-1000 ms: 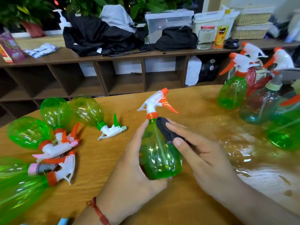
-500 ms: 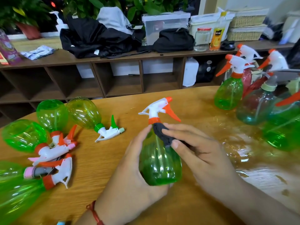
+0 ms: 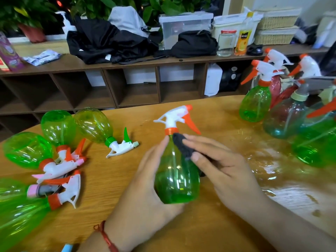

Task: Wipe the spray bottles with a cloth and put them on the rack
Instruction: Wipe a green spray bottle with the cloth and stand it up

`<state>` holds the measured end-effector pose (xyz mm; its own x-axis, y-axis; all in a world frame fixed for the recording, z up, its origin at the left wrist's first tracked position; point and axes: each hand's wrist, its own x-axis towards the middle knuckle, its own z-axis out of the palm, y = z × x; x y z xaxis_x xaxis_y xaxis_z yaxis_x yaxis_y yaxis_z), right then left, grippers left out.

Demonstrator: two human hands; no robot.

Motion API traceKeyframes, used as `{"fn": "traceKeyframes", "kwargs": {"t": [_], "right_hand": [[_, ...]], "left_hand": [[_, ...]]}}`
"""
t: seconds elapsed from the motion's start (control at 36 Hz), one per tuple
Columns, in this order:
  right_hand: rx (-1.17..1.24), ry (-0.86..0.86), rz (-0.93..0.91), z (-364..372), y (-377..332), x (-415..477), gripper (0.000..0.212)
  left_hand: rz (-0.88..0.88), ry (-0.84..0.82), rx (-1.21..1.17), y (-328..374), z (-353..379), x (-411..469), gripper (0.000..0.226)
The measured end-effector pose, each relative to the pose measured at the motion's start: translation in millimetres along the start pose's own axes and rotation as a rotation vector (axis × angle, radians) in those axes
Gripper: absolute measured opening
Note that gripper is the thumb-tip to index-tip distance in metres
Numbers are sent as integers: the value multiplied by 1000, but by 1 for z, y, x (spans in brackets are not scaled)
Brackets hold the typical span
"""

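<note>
green spray bottle (image 3: 175, 180) upright on the wooden table (image 3: 209, 224), left hand (image 3: 143, 195) gripping its body. right hand (image 3: 223, 171) presses a dark cloth (image 3: 181, 147) on the bottle's neck, just under the orange collar.

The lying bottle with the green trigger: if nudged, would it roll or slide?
The green-trigger bottle lies on its round side, so it would probably roll a little, though the sprayer sticking out should stop it. It looks empty and thin-walled, so likely light.
</note>
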<state>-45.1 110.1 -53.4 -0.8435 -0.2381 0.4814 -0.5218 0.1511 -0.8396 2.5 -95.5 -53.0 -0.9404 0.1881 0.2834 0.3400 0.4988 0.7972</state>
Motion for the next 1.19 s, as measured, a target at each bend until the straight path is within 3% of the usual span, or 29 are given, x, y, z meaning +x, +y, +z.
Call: {"fn": "traceKeyframes", "kwargs": {"t": [0.14, 0.33, 0.56, 0.72, 0.81, 0.92, 1.19], "right_hand": [[57, 2, 69, -2, -3, 2, 30], [-142, -135, -133, 6, -6, -4, 30], [-243, -199, -284, 5, -8, -7, 30], [-111, -129, -142, 4, -5, -3, 30], [10, -87, -13, 3, -6, 1, 32], [91, -34, 52, 4, -11, 0, 31], [-164, -336, -228, 6, -11, -11, 31]], "left_hand": [[19, -8, 76, 8, 3, -1, 124], [-184, 154, -41, -6, -11, 4, 126], [-200, 193, -44, -6, -12, 4, 124], [-28, 112, 163, 1, -2, 0, 118], [23, 35, 182, 6, 7, -1, 114], [-10, 65, 131, 8, 10, -3, 126], [-151, 138, -31, -16, -13, 3, 127]]}}
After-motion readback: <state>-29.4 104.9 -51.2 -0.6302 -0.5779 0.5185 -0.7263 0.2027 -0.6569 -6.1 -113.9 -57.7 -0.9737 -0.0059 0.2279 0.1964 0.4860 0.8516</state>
